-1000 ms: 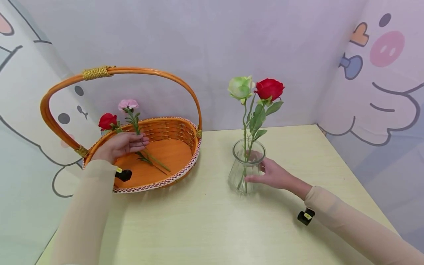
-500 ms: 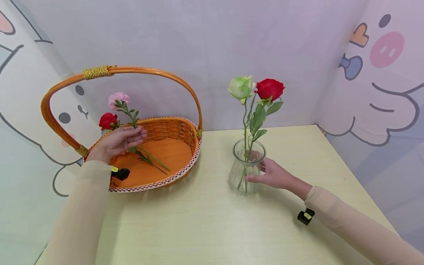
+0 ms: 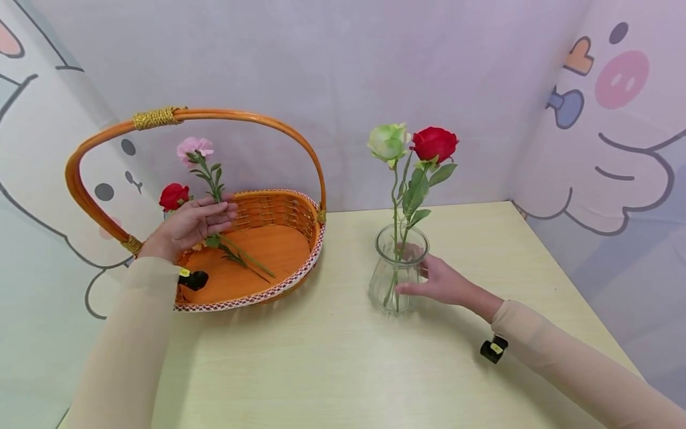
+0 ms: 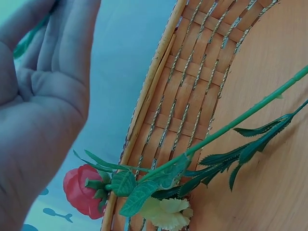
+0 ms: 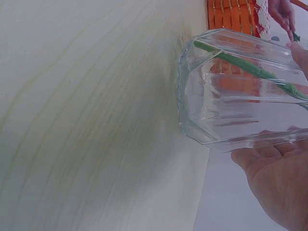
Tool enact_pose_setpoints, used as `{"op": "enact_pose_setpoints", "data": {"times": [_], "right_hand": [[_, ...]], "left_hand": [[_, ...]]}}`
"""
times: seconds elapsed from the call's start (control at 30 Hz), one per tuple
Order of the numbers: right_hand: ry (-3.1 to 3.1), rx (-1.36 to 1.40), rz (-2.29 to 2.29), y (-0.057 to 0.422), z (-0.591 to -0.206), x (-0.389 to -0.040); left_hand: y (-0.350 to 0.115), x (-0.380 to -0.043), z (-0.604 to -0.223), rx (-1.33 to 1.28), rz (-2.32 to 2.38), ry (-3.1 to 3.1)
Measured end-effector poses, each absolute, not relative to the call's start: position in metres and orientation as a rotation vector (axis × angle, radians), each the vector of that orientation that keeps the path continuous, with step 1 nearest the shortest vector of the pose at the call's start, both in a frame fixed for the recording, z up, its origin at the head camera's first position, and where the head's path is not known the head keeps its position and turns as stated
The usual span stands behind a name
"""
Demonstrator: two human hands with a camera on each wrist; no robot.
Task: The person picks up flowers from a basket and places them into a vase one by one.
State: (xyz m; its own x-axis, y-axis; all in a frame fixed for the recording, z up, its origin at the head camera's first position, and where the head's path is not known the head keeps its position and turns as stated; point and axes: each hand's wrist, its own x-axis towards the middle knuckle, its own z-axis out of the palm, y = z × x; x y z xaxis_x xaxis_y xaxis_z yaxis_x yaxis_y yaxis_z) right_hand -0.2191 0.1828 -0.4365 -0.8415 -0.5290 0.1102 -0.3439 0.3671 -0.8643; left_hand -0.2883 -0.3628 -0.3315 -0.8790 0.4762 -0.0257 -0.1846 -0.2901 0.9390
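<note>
My left hand (image 3: 193, 225) is over the left side of the orange wicker basket (image 3: 281, 238), thumb and fingers pinching the stem of a pink carnation (image 3: 195, 149). Its bloom stands above the fingers, tilted left. Under that hand, a red rose (image 4: 83, 191) leans over the basket's rim, its green stem stretching across the floor. Beside it lies a pale yellow flower (image 4: 168, 214) with a leafy stem. On the right, my right hand (image 3: 436, 283) grips a clear glass vase (image 3: 382, 280) around its side. A pale green rose (image 3: 388, 142) and a red rose (image 3: 435, 145) stand in the vase.
The basket's tall arched handle (image 3: 252, 115) rises over the left hand. A pale wooden table (image 3: 332, 363) carries basket and vase. Behind them hangs a light cloth backdrop (image 3: 321, 89), with cartoon figures on both sides.
My left hand has shifted slightly up and left, and the pink carnation has risen higher over the basket. The right hand and the vase stay in place.
</note>
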Motion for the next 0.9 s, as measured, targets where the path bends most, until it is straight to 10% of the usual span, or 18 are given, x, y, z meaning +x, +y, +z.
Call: {"op": "enact_pose_setpoints", "data": {"times": [0.9], "right_hand": [[2.436, -0.791, -1.466, 0.183, -0.438, -0.221]], "left_hand": [[-0.342, -0.293, -0.321, 0.639, 1.962, 1.414]]}}
